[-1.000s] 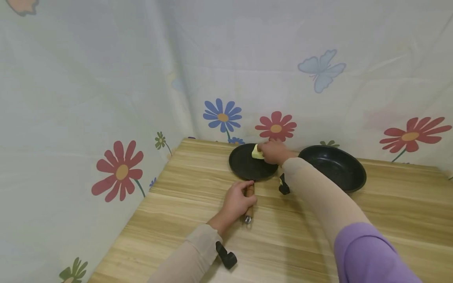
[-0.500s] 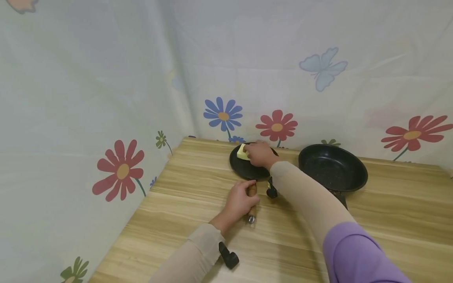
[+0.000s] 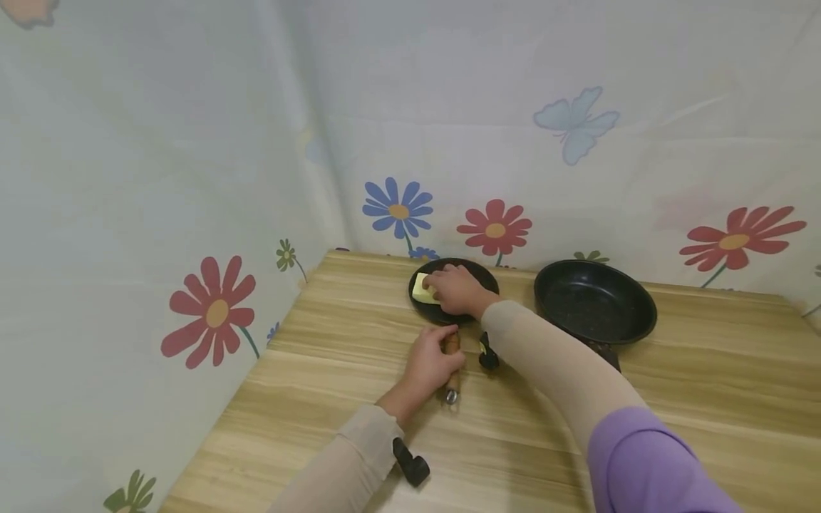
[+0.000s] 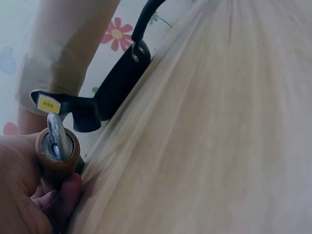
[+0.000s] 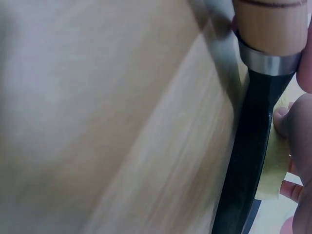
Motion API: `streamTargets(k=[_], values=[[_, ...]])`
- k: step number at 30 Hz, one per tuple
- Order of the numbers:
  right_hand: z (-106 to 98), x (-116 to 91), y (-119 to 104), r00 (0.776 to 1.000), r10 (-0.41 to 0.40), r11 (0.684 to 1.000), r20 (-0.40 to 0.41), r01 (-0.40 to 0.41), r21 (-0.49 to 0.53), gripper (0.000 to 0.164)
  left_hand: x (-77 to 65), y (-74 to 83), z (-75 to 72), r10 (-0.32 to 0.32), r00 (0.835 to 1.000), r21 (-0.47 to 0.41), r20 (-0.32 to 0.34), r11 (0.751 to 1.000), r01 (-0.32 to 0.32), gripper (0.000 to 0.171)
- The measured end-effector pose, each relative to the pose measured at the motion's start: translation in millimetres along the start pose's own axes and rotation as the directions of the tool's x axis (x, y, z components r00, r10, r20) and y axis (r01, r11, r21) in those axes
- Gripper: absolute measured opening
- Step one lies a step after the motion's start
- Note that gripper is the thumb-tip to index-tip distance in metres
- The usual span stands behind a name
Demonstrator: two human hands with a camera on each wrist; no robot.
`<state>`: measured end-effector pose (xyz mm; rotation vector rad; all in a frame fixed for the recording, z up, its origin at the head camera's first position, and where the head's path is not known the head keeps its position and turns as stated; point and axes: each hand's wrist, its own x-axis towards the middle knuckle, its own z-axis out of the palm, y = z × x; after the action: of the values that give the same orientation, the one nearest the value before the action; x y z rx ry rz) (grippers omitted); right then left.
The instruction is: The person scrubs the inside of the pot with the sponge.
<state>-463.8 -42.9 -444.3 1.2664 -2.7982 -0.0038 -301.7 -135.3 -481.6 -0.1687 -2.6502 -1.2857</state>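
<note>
A small flat black pan (image 3: 482, 274) lies near the back of the table, its wooden handle (image 3: 452, 381) pointing toward me. My left hand (image 3: 426, 365) holds that handle between thumb and fingers; the left wrist view shows the metal hanging ring (image 4: 57, 139) at its end. Over the pan's left part, my right hand (image 3: 457, 291) grips a pale yellow sponge (image 3: 421, 289) by its right side. From the right wrist, the sponge (image 5: 274, 168) shows just beyond the pan's dark rim (image 5: 243, 156), with fingertips and thumb around it. The right hand covers much of the pan's middle.
A deeper black frying pan (image 3: 595, 303) stands to the right, its dark handle (image 3: 606, 354) partly behind my right forearm. Flower-printed cloth (image 3: 449, 128) hangs behind and left of the wood-grain table (image 3: 308, 399). Black camera mounts (image 3: 410, 463) sit on both wrists.
My right hand has carried the sponge from the flat pan's right part across to its left, then slightly nearer to me. The left hand has stayed on the handle.
</note>
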Motion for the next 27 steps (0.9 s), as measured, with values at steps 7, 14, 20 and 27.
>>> streamTargets(k=[7,14,20,27], values=[[-8.5,-23.4,-1.2,0.996,-0.086,0.995,0.019,0.085,0.042,0.028,0.7,-3.9,3.1,-0.012,1.000,-0.066,-0.022,0.998,0.011,0.056],[-11.7,-47.2,11.4,0.991,-0.125,0.991,0.051,0.123,0.051,0.028,0.1,-4.7,4.8,-0.031,0.999,-0.095,-0.028,0.995,0.028,0.054],[-9.4,-53.7,30.1,0.990,-0.122,0.992,0.066,0.123,-0.013,0.027,-1.6,-4.7,4.3,-0.022,0.999,-0.093,-0.031,0.995,0.019,0.053],[-11.4,-51.3,46.1,0.996,0.010,0.999,0.087,-0.006,-0.041,0.028,0.3,-5.2,2.2,-0.023,1.000,-0.089,-0.019,0.996,0.021,0.054]])
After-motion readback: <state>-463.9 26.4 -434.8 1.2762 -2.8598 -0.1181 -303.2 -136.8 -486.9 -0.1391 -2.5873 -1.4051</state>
